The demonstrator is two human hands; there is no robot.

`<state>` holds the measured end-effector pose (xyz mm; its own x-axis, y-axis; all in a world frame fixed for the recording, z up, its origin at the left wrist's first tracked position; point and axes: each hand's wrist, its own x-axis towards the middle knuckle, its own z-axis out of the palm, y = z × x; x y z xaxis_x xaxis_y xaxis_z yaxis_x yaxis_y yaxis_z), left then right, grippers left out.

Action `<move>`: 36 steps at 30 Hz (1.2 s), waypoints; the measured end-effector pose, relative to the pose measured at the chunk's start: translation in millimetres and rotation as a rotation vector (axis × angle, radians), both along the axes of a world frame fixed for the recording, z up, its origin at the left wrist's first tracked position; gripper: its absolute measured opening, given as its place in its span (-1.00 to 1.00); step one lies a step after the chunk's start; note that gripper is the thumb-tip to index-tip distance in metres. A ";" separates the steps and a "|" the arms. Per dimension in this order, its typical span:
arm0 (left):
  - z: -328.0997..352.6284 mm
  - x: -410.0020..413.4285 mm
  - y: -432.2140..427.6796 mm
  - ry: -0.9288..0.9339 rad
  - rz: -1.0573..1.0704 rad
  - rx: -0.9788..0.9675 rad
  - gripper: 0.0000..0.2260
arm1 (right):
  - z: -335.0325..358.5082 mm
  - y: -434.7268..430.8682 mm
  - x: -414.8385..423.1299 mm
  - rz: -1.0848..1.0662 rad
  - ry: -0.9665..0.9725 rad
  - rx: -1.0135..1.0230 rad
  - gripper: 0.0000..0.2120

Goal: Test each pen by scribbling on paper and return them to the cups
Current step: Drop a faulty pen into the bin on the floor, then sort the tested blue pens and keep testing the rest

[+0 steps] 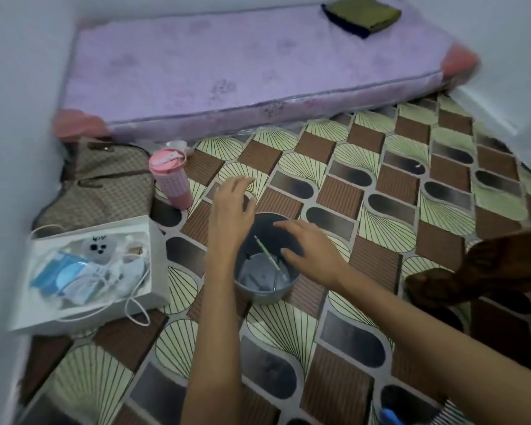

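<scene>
- Cup (259,291): grey, round, upright on the patterned floor mat (334,191), mouth open, at mid-view. Clock bearings below are taken from it, twelve toward the mattress (227,65).
- Pen (268,255): pale green and white, inside the cup, leaning. Its long axis runs from 11 o'clock (raised end, near the far wall) to 5 o'clock (low end, on the bottom). Dark slim shapes beside it are possibly more pens; the cup's inside is too dim to say.
- Right hand (308,251): palm down over the rim at 3 o'clock, holding nothing. Its fingers (288,227) are straight, slightly spread and aimed toward 10 o'clock. The pen lies just beside and below them at 9 o'clock, so this is the nearer hand.
- Left hand (232,207): above the rim at 10 o'clock, fingers loosely spread, empty. The pen lies at 5 o'clock from it, farther off.
- Judgement: the right hand is better placed to dip in and pinch the raised end, drawing the pen out along its lean.
- Surroundings: pink tumbler (170,179) at 10 o'clock, white paper bag (154,262) at 9 o'clock.
</scene>
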<state>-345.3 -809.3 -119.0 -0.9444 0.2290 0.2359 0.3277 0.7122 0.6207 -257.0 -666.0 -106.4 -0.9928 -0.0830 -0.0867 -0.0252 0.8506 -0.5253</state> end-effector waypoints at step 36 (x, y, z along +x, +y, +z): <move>131.0 198.2 470.2 0.248 -1.127 0.085 -0.73 | 115.0 396.8 284.0 -1.180 0.556 -0.054 -0.70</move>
<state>-147.1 -339.1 12.0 -0.1402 0.8864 0.4412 0.8701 -0.1023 0.4821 27.0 -269.3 8.6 -0.3705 0.8672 0.3326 0.4936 0.4872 -0.7205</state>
